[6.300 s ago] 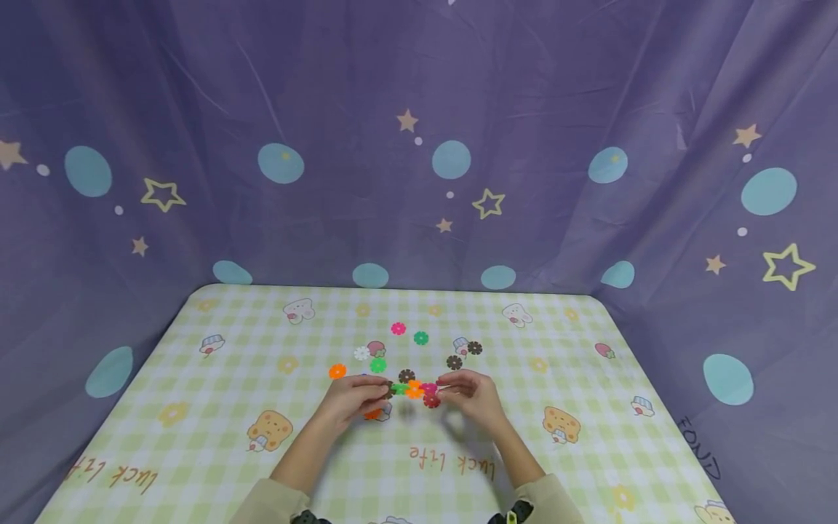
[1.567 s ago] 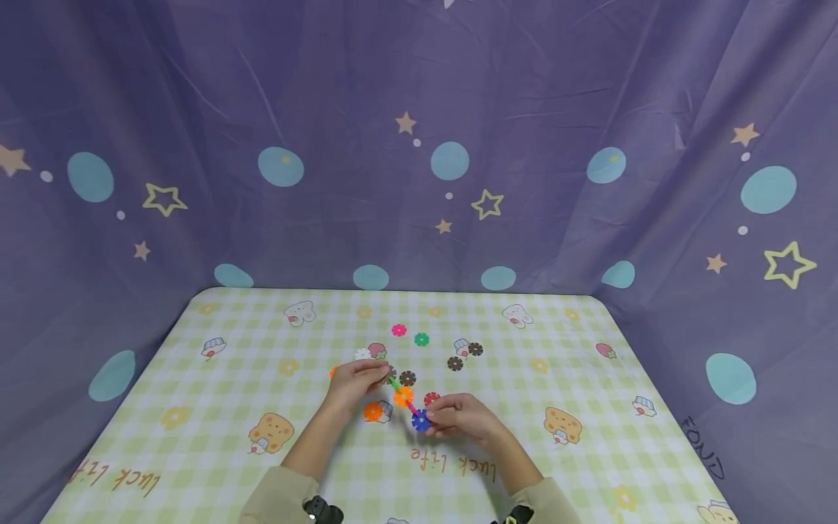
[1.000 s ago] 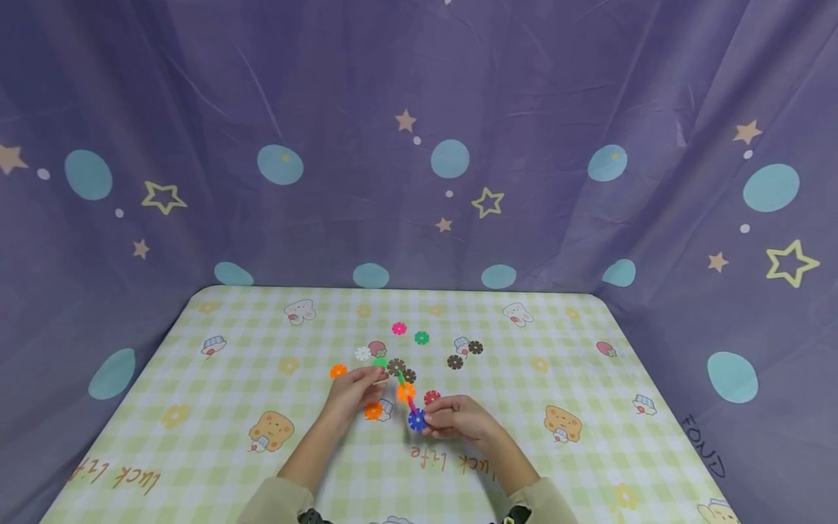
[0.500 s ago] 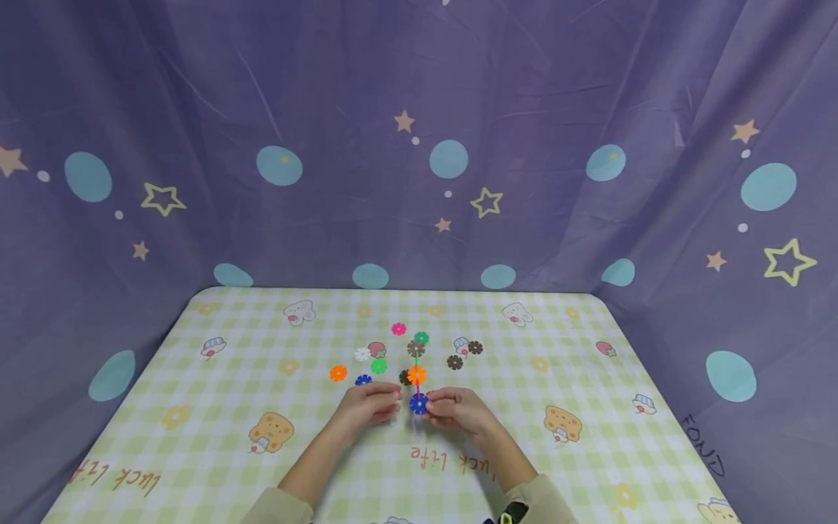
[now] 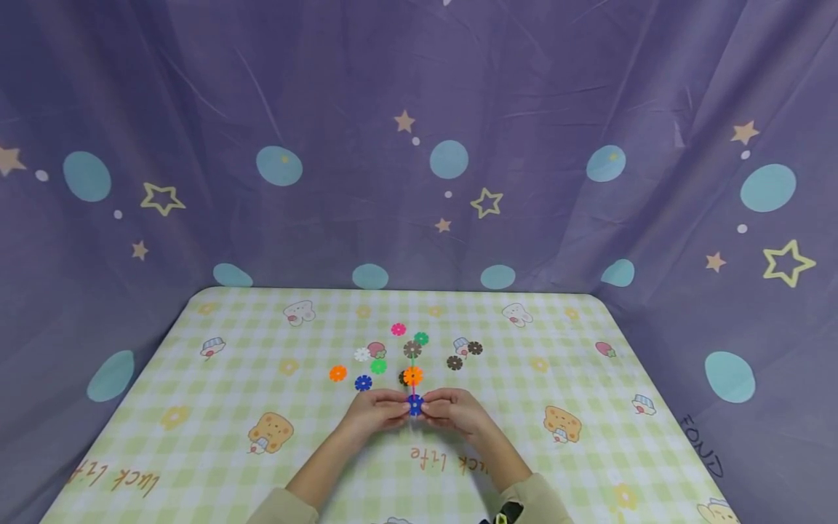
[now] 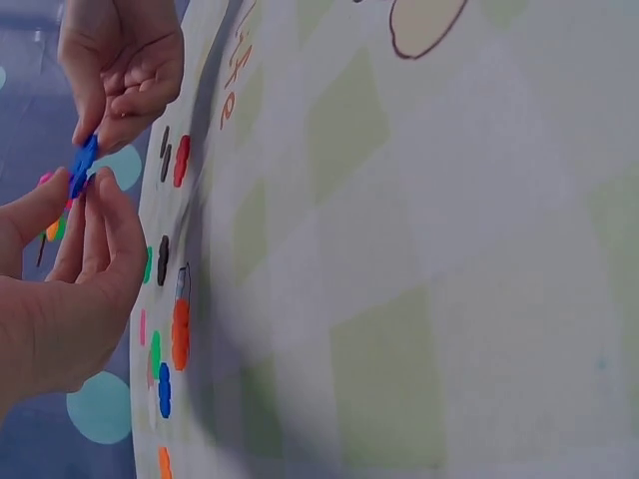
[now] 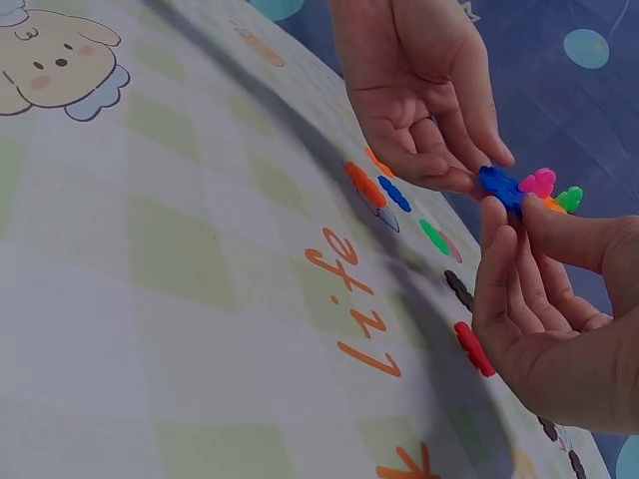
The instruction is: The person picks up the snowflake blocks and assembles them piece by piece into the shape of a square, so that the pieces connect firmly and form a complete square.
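Observation:
A chain of notched snowflake discs rises away from me in the head view: a brown disc at the far end, a green one edge-on, an orange disc, a pink one edge-on, and a blue disc nearest. My left hand pinches the blue disc's left edge between thumb and fingers. From the other side, my right hand pinches the right edge. Both wrist views show the chain held above the table, the pink disc fitted to the blue one.
Loose discs lie on the checked tablecloth: orange, blue, white, light green, pink, dark green and several brown. In the right wrist view, a red disc lies below my hand. A purple curtain hangs behind.
My left hand has let go of the chain's brown end and come round to the blue disc. The chain has swung from sideways to pointing away, the blue disc added at its pink end.

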Demonstrator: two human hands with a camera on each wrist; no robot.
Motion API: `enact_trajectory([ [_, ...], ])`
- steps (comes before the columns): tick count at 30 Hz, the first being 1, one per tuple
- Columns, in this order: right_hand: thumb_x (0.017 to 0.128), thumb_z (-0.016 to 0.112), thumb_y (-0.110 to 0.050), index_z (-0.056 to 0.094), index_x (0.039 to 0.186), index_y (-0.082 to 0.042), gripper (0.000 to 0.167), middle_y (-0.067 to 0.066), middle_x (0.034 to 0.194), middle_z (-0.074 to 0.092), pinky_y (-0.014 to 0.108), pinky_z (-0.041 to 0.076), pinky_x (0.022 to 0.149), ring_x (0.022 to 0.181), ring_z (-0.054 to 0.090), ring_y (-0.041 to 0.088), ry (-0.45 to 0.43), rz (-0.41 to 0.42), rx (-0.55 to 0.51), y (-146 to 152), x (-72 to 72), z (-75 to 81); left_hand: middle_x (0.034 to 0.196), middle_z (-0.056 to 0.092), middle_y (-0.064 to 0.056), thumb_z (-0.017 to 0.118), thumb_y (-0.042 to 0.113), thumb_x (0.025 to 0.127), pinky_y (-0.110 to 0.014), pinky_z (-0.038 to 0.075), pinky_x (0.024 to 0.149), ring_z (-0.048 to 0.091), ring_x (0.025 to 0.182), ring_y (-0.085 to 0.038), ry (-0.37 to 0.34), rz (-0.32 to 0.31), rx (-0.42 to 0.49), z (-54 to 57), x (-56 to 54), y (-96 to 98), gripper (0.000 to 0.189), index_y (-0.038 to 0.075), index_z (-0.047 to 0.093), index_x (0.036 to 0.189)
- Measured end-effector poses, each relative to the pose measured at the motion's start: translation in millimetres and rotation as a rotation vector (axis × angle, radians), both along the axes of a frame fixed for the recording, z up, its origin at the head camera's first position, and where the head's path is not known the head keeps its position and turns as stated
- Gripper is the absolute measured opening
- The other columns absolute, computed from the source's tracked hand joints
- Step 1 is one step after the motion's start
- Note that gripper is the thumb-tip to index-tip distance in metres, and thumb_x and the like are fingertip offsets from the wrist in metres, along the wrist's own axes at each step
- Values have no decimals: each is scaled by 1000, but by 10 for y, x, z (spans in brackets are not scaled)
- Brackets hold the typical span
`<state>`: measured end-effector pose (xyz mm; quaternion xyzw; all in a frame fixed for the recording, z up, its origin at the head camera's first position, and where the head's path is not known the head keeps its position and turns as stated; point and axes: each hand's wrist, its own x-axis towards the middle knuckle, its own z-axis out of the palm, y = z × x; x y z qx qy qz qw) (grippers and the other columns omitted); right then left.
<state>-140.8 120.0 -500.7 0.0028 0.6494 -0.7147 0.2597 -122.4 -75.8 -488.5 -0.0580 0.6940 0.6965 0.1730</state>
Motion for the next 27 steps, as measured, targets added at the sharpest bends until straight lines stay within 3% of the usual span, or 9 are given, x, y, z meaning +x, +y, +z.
enact_trajectory([
  [7, 88, 66, -5, 66, 106, 5, 21, -5, 76, 72, 17, 59, 68, 73, 69, 6, 5, -4, 12, -32, 1, -13, 87, 74, -9, 70, 4, 85, -25, 62, 71, 69, 71, -10, -1, 23, 25, -4, -1, 6, 30, -13, 63, 108],
  [13, 85, 71, -8, 66, 110, 6, 29, 0, 82, 75, 22, 60, 70, 76, 71, 9, 41, -28, 111, -4, -39, 3, 89, 74, -15, 71, 3, 84, -29, 62, 73, 71, 73, -15, 21, 58, -6, 8, -16, -17, 28, -12, 65, 106],
  [21, 81, 72, -4, 66, 109, 7, 31, 19, 97, 73, 27, 61, 71, 78, 71, 16, 301, -38, 335, 67, -127, 16, 84, 74, -13, 71, 0, 83, -33, 63, 71, 72, 72, -18, 27, 128, -47, 56, -65, -92, 24, -12, 66, 103],
  [27, 76, 76, -4, 70, 99, -3, 24, 11, 94, 74, 19, 55, 70, 77, 65, 11, 477, -28, 584, 53, -138, -17, 79, 73, -10, 71, -2, 82, -32, 63, 67, 69, 66, -15, -8, 188, -45, 95, -60, -127, 23, -10, 67, 103],
])
